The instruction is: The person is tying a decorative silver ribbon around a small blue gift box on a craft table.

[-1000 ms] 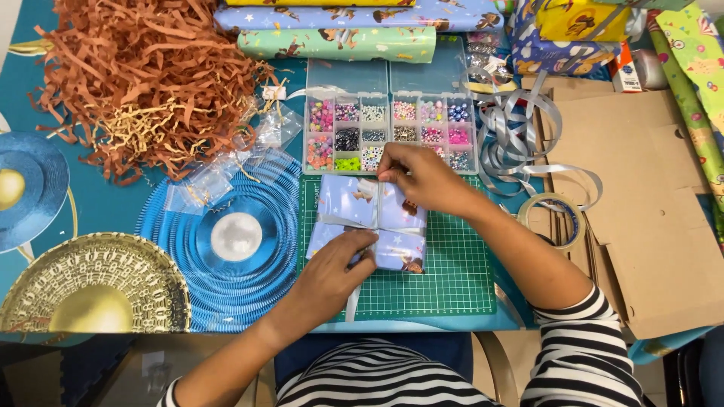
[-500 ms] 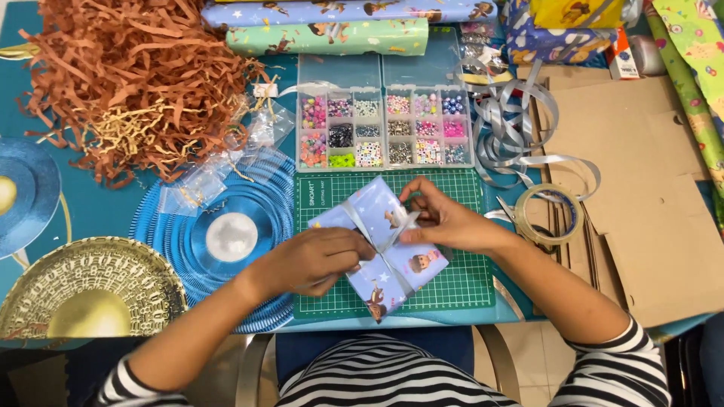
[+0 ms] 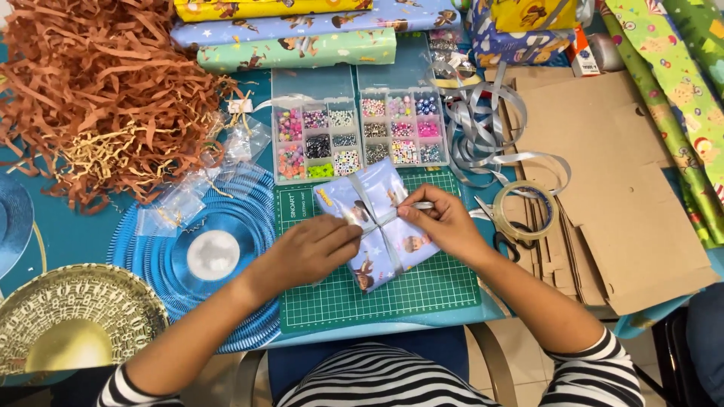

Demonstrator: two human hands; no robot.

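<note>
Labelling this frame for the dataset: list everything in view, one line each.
wrapped parcel: 1, pale blue printed, on cutting mat
silver ribbon: 1, crossed around parcel
cutting mat: 1, green, table front
bead boxes: 2, clear, multicoloured beads, behind mat
shredded paper: pile, brown, far left
tape roll: 1, clear, right of mat
scissors: 1, black handles, beside tape
cardboard: flat sheets, brown, right
gift-wrap rolls: several, patterned, back
round plates: blue and gold, left
left hand: on parcel
right hand: pinching ribbon

Ribbon-crossed lilac gift (image 3: 381, 226), tilted on mat (image 3: 445, 290)
</note>
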